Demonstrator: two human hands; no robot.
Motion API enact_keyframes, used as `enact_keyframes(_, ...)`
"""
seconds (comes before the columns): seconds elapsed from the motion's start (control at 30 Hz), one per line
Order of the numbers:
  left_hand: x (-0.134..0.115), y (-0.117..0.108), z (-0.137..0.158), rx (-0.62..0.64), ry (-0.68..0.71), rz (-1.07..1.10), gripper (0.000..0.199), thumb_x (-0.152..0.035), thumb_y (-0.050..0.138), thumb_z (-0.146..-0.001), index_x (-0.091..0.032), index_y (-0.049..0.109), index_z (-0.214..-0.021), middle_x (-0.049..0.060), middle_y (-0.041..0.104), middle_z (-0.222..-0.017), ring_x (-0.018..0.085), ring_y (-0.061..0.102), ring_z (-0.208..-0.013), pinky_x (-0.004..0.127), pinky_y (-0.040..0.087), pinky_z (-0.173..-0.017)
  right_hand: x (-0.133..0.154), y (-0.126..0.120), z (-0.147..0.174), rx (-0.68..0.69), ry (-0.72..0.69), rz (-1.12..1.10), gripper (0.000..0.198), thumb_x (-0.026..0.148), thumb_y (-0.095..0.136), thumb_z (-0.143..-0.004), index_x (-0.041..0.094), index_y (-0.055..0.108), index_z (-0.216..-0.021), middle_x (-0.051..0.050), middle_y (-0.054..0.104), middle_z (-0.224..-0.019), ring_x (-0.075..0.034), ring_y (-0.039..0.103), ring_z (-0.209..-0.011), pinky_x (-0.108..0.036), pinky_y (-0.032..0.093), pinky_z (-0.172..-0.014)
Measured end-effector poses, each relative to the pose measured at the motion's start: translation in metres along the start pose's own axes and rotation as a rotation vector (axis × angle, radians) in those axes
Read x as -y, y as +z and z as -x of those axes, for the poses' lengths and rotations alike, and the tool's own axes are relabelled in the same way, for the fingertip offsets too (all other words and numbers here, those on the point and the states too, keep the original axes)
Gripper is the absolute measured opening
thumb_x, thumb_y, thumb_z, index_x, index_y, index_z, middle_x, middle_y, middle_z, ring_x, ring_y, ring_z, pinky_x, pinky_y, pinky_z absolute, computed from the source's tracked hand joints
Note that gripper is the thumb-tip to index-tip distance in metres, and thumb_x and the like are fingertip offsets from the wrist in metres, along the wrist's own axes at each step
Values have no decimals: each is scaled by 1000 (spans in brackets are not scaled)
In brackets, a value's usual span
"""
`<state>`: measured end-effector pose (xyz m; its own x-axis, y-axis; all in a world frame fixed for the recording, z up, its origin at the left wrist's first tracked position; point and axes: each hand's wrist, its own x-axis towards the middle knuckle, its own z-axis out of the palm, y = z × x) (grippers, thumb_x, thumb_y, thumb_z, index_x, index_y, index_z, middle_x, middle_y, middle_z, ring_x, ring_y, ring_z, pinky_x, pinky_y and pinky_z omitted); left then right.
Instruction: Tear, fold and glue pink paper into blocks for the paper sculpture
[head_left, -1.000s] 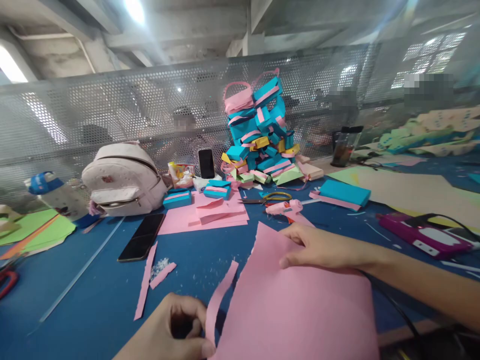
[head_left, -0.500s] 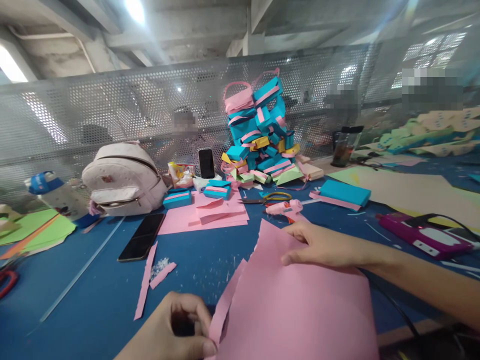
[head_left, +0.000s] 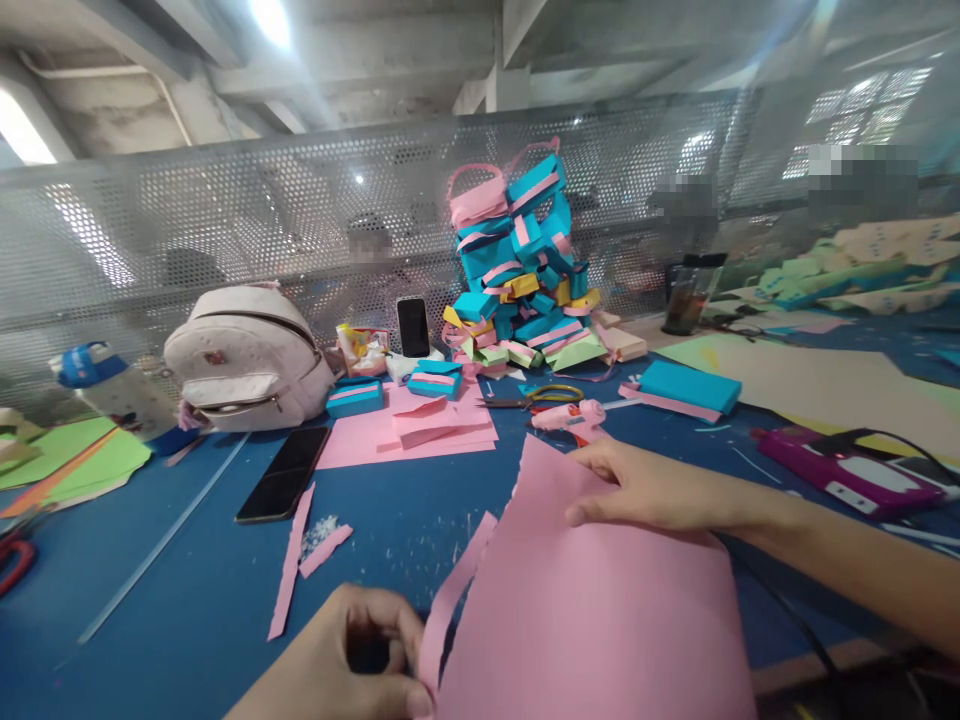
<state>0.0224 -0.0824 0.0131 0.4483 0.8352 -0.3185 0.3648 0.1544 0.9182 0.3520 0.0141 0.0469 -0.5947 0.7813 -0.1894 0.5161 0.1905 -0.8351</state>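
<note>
A large pink sheet of paper (head_left: 600, 610) curves up in front of me, its left edge ragged. Along that edge a narrow pink paper strip (head_left: 453, 590) stands partly torn off, with a gap between it and the sheet. My left hand (head_left: 360, 655) pinches the strip low down, between thumb and fingers. My right hand (head_left: 637, 485) grips the sheet near its upper edge, thumb on the near face and fingers behind, partly hidden. Two torn pink scraps (head_left: 291, 575) lie on the table left of the sheet. A pink glue gun (head_left: 570, 415) rests just beyond the right hand.
A black phone (head_left: 285, 475), a white backpack (head_left: 251, 365) and a bottle (head_left: 120, 395) stand at left. Behind are scissors (head_left: 551, 397) and a tall stack of blue and pink paper boxes (head_left: 517, 270). A purple power strip (head_left: 847, 470) with a cable lies right.
The strip has pulled slightly farther from the sheet, and the gap between them has widened. Both hands keep their hold nearly in place.
</note>
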Motion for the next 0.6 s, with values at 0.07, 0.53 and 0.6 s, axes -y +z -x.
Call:
enact_keyframes(0.07, -2, 0, 1, -32, 2, -28, 32, -44, 82, -67, -14, 72, -71, -3, 50, -59, 10, 39, -59, 23, 25, -55, 1, 0, 0, 2, -1, -1, 46, 61, 73, -70, 17, 67, -86, -4, 68, -87, -22, 62, -79, -27, 47, -66)
enact_keyframes(0.53, -10, 3, 1, -21, -29, 73, 26, -34, 89, -58, -15, 73, -67, -1, 65, -61, 11, 51, -58, 22, 35, -57, 4, -3, 0, -8, -43, 31, 42, 57, 74, -71, 16, 66, -80, -3, 66, -80, -20, 60, -73, -25, 44, -61)
enact_keyframes(0.6, -10, 3, 2, -58, -20, 35, 25, -35, 88, -60, -15, 74, -67, -1, 63, -59, 10, 48, -57, 22, 32, -56, 4, -4, 0, -13, -45, 32, 41, 56, 73, -72, 16, 66, -80, -3, 66, -80, -20, 60, -73, -25, 44, -60)
